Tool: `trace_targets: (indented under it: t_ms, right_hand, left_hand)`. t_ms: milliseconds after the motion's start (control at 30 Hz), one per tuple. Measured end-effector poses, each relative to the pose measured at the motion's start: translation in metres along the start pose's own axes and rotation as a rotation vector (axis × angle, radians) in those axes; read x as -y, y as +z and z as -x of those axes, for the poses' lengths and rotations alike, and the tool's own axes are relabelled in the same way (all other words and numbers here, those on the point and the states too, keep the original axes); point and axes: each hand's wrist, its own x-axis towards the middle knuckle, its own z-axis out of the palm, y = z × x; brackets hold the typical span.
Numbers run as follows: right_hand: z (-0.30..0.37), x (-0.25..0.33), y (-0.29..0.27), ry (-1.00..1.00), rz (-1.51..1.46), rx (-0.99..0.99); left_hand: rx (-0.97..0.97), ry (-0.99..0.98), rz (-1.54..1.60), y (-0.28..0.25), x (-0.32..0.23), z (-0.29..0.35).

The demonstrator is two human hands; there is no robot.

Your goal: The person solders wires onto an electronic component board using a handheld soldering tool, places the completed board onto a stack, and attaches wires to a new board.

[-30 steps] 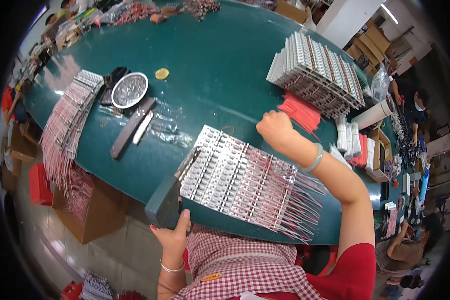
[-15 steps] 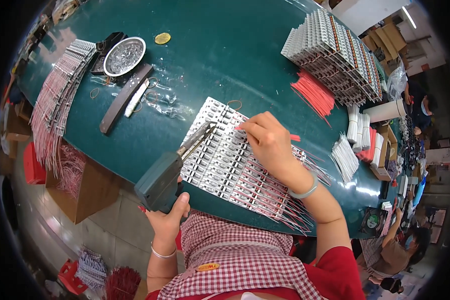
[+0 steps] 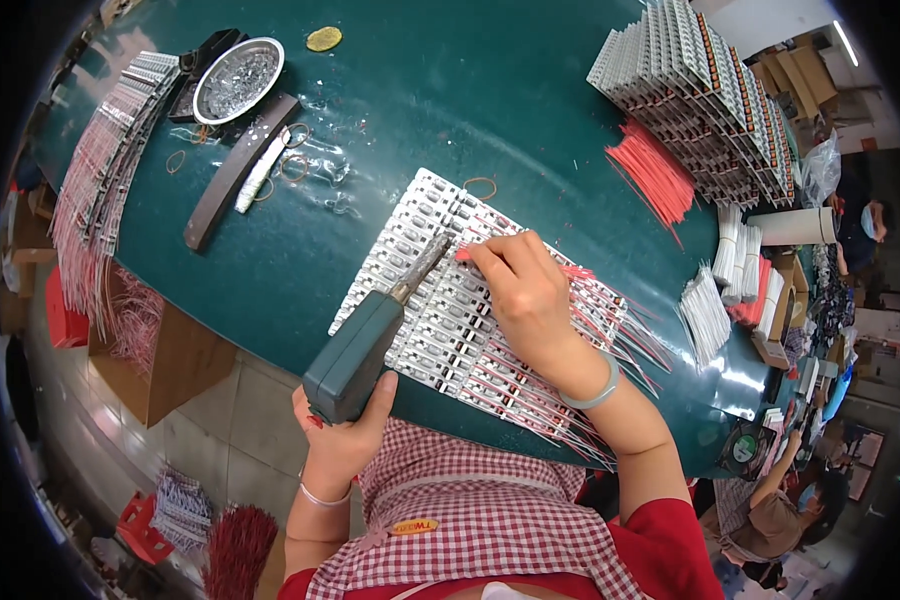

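Observation:
My left hand (image 3: 348,432) is wrapped round the handle of a dark green soldering gun (image 3: 355,352). The gun's metal tip points up and away, over a white panel of small circuit boards (image 3: 422,318). Close beside the tip, my right hand (image 3: 530,300) pinches short red wires (image 3: 576,272), whose ends poke out on both sides of the fingers. Whether tip or wire touches a board is too small to tell. Red and white wires (image 3: 570,425) stick out from the panel's near right rows, on the right hand's near side.
Left lie wired panels (image 3: 110,180), a silver bowl of metal bits (image 3: 208,110), a dark curved bar (image 3: 210,210) and a white stick (image 3: 260,178). Right stand stacked panels (image 3: 695,110), red wires (image 3: 655,180) and white wire bundles (image 3: 705,310). Another person (image 3: 795,510) sits far right.
The soldering gun's tip has moved in nearer my right fingers and the gun has turned a little. My right hand has shifted left over the panel with the red wires. The whole view has shifted slightly.

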Motion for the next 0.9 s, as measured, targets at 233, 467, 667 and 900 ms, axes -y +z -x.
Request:
trace_targets:
  t_ms: [233, 467, 667, 900]
  right_hand:
    - [0.001, -0.001, 0.000, -0.017, 0.013, 0.033]
    - [-0.001, 0.002, -0.002, -0.017, 0.019, 0.046]
    - [0.000, 0.001, -0.001, -0.024, 0.029, 0.054]
    - [0.000, 0.002, 0.000, -0.013, 0.031, 0.059]
  left_hand:
    - [0.063, 0.007, -0.038, 0.005, 0.001, -0.004]
    - [0.083, -0.084, -0.025, 0.005, -0.006, -0.003]
    - [0.107, -0.035, -0.121, 0.005, -0.009, -0.006]
    - [-0.020, 0.029, -0.012, 0.003, 0.000, 0.005]
